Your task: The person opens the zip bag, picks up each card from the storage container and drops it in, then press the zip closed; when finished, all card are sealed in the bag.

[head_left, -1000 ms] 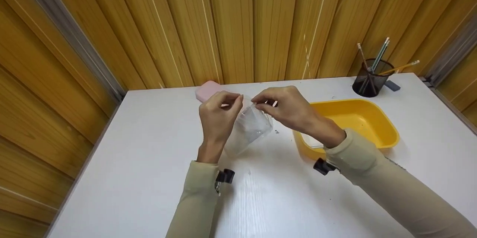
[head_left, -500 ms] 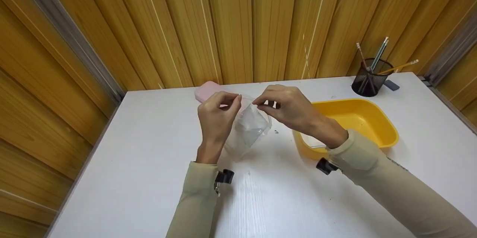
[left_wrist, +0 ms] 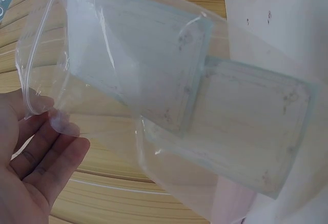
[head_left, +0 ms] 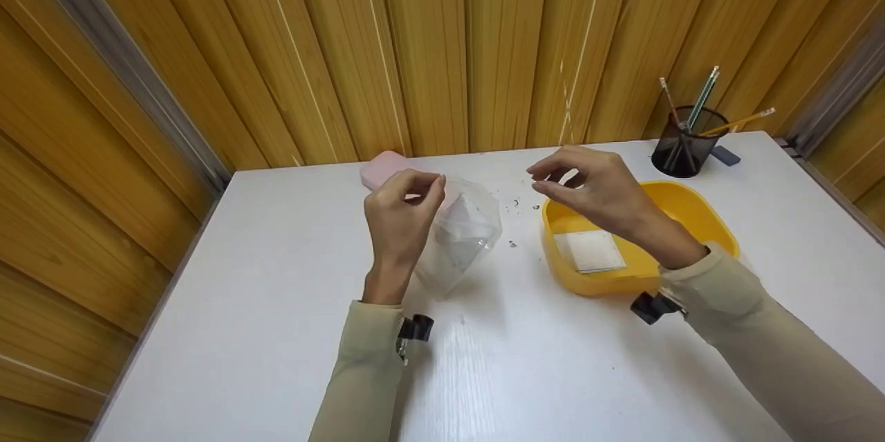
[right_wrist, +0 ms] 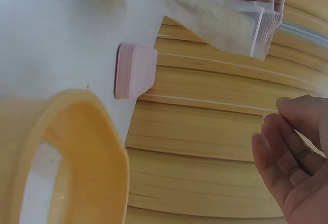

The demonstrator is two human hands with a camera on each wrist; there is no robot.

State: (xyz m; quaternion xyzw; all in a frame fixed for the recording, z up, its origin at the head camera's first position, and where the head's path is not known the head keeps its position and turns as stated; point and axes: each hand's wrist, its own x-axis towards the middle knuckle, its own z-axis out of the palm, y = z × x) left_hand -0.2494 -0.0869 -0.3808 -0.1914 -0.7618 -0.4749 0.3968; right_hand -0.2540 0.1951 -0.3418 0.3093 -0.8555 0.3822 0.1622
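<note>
My left hand (head_left: pixel 401 217) pinches a clear zip bag (head_left: pixel 477 224) by its zip-edge corner, and the bag hangs above the white table. In the left wrist view, two pale cards (left_wrist: pixel 136 55) with faint printed patterns overlap inside the plastic. My right hand (head_left: pixel 598 196) is apart from the bag, over the left part of a yellow plastic basin (head_left: pixel 588 285). Its fingers are loosely bent, and nothing shows between thumb and fingertips in the right wrist view. A flat white card-like piece (head_left: pixel 591 252) lies in the basin.
A pink box (head_left: pixel 380 167) with rounded corners sits at the table's back edge, behind my left hand. A black mesh cup (head_left: pixel 677 151) of pencils stands back right, beside a dark blue block (head_left: pixel 726 155). Small dark bits (head_left: pixel 513 243) lie between bag and basin.
My right hand has let go of the bag and moved right, over the basin, uncovering the white piece. My left hand keeps its pinch, nearly still, and the bag hangs from it alone.
</note>
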